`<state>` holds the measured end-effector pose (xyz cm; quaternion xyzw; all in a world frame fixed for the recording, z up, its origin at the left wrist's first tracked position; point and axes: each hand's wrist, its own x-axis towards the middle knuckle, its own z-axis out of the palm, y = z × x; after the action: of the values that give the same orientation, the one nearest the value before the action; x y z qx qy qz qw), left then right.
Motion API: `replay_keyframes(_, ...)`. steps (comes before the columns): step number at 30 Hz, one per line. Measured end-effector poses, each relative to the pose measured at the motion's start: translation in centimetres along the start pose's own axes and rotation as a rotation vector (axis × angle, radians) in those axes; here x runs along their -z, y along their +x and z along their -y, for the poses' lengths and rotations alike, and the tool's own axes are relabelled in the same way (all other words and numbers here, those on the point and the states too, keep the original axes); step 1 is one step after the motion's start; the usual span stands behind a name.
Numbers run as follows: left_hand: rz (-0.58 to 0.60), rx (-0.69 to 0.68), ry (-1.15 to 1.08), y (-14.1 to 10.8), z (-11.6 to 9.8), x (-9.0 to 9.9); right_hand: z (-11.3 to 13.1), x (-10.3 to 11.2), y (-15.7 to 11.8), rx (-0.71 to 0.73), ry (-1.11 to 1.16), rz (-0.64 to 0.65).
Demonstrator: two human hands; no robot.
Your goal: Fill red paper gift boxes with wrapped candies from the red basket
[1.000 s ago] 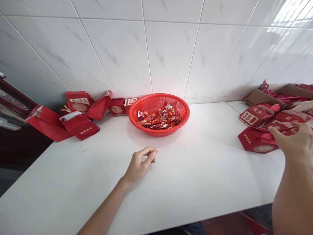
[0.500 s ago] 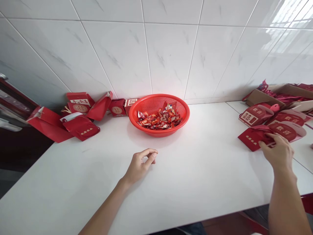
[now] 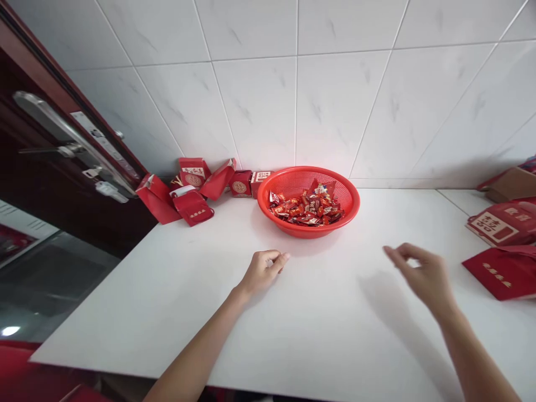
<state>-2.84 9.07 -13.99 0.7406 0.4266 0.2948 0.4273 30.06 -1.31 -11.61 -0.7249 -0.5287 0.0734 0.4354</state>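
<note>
A red plastic basket (image 3: 307, 230) stands on the white table near the wall, with red-wrapped candies (image 3: 307, 206) inside. Just in front of it, my left hand (image 3: 263, 269) rests on the table, fingers curled in against the thumb. I see nothing in its grasp. To the right, my right hand (image 3: 421, 273) hovers over the table, casting a shadow. Its thumb and index finger meet in a slightly blurred pinch, with no visible object between them. The dark red box with gold characters (image 3: 498, 271) stands apart, farther right.
Several red gift boxes (image 3: 192, 206) and bags sit at the back left, near a dark door with a metal handle (image 3: 75, 148). Another red gift box (image 3: 498, 223) and part of a cardboard box (image 3: 513, 184) are at the right edge. A tiled wall (image 3: 335, 111) bounds the table (image 3: 335, 335).
My right hand has let go of the dark red box and moved left through the air. My left hand stays near the basket. The view has turned left, showing more of the door.
</note>
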Motion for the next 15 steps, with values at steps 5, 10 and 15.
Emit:
replay_keyframes(5,-0.107,0.035,-0.098,0.0,0.3,1.5,3.9,-7.2,-3.6,0.183,0.266,0.536)
replay_keyframes(10,-0.273,0.024,0.062,-0.6,0.5,4.6,4.2,-9.1,-6.6,0.252,0.348,0.663)
replay_keyframes(15,-0.546,-0.014,0.251,0.8,1.9,11.5,3.5,-8.9,-6.5,0.173,0.359,0.628)
